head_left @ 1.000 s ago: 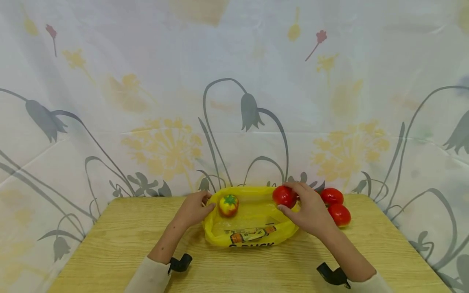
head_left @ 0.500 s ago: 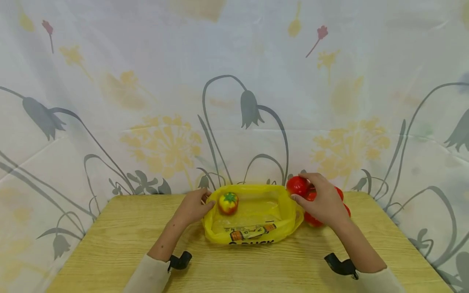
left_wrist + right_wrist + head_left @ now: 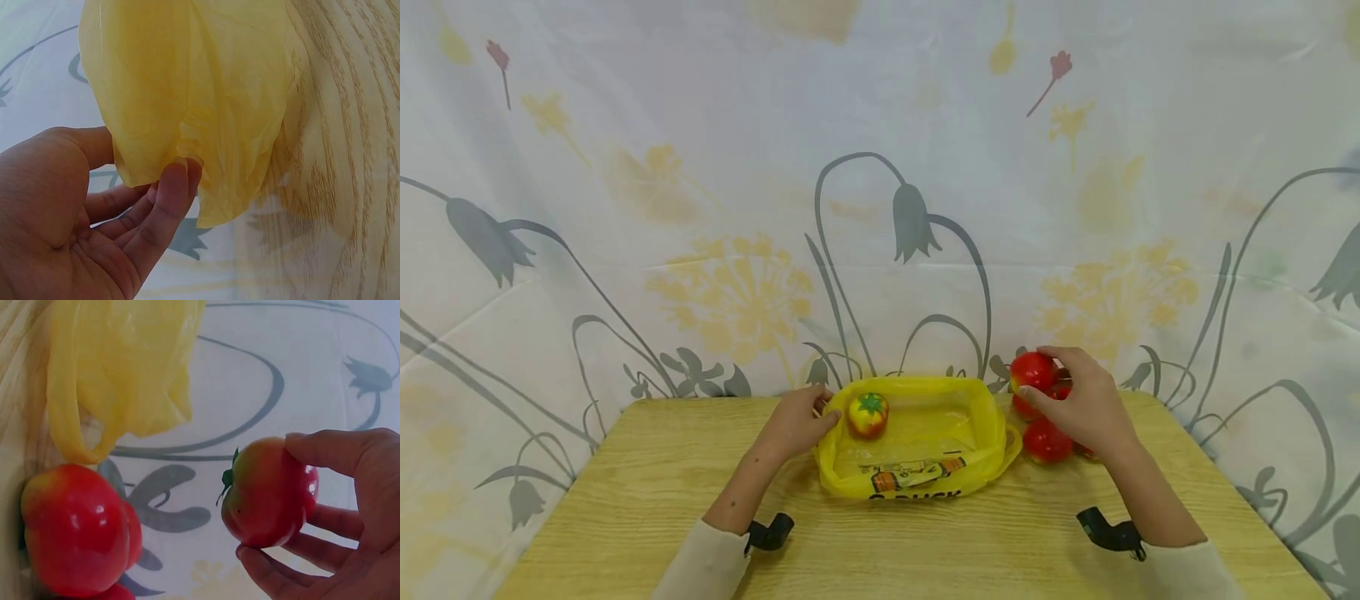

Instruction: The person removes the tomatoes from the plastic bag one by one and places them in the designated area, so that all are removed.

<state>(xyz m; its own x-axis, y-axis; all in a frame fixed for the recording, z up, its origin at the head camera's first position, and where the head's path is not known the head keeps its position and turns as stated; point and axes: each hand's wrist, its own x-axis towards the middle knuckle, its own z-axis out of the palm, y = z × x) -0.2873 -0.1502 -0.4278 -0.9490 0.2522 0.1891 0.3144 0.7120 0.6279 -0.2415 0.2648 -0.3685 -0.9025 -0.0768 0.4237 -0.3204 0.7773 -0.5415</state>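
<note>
Pale printed cloth (image 3: 880, 108), all grey bellflowers and yellow blooms, hangs behind my wood-grained counter (image 3: 647, 475); on it I see the yellow bag (image 3: 988, 473), mouth up and spread wide, dark lettering along its front; a yellow-and-red tomato (image 3: 868, 417), green-topped, sits inside, over towards the left end; there's the left hand (image 3: 796, 427) at that same end, thumb and fingers pinching the edge, and my left wrist feed shows thin plastic right at the fingertips; across on the other side, the right hand (image 3: 1086, 408) has its fingers curled round a red tomato (image 3: 1032, 372), the green stem facing away from the palm in my right wrist feed; that one is outside the bag, near its right end; more tomatoes (image 3: 1047, 442) cluster on the counter there, partly hidden by the hand, beside the looped handle (image 3: 61, 394).
</note>
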